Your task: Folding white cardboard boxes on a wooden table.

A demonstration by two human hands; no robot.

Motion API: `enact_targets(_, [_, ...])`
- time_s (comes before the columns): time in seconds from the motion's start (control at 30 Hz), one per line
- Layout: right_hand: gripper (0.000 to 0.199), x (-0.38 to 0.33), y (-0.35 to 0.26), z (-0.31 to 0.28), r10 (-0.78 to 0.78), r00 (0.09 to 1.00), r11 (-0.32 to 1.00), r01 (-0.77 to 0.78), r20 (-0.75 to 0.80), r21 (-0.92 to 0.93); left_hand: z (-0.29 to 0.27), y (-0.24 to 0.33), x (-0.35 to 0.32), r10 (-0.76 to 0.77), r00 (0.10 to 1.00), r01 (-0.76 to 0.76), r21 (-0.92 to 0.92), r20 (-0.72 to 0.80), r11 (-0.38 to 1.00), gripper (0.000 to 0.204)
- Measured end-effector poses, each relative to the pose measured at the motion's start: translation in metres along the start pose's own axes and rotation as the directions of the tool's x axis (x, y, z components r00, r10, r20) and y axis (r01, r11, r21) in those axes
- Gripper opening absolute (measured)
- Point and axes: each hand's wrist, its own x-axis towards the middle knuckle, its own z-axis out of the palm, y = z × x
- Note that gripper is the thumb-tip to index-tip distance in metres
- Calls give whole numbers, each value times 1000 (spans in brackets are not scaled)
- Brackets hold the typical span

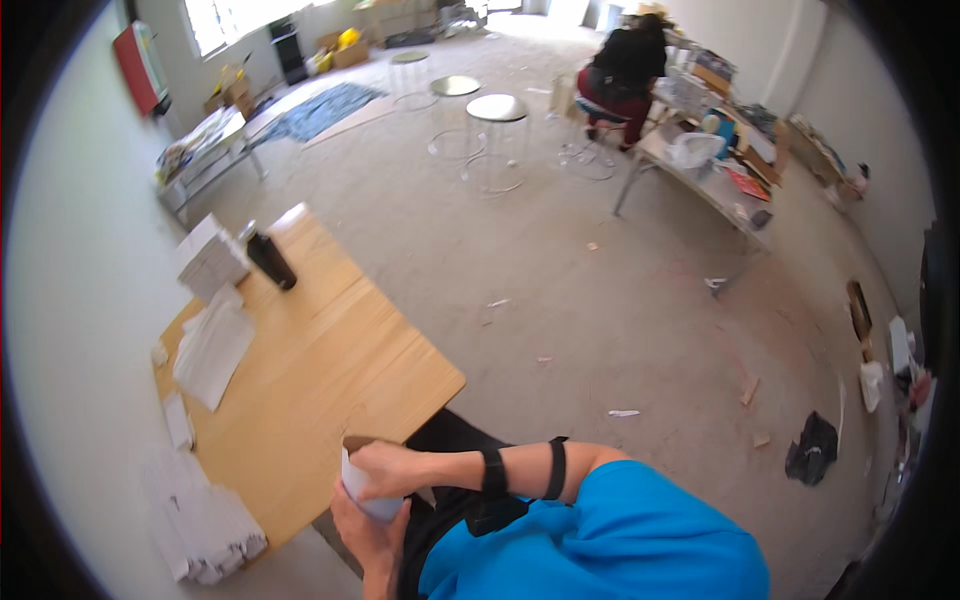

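Over the near corner of the wooden table, I hold a small white cardboard box whose inner side shows brown at the top. My left hand wraps round its lower part, thumb on one side and fingers on the other. From above, my right hand is curled over the box's upper part, its fingertips hidden against or inside the cardboard. Black straps circle my right wrist and forearm.
On the table stand a dark bottle and a white box, with white sheets beside them. Stacked white cardboard lies at the left edge. Beyond are round stools, a cluttered table and a seated person.
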Motion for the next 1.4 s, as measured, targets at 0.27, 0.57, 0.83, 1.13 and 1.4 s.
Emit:
enact_targets(0.27, [57, -52, -32, -13, -103, 778, 994, 102, -620, -37, -19, 20, 25, -322, 947, 267, -543, -6, 796, 92])
enact_targets(0.57, [15, -47, 13, 20, 268, 915, 737, 7, -301, 676, -17, 12, 12, -290, 954, 253, -715, 73, 651, 55])
enact_targets(0.83, [21, -55, 17, 26, 247, 969, 679, -191, 24, 709, -8, -2, -1, -415, 891, 260, -956, 183, 137, 25])
enact_targets(1.13, [25, -57, 26, 38, 157, 974, 757, -224, 161, 614, -13, -8, -4, -427, 904, 205, -870, -7, 448, 35])
enact_targets(1.4, [26, -44, 8, 35, 248, 918, 875, -75, -309, 478, -7, 3, -3, -360, 889, 2, -785, -282, 620, 46])
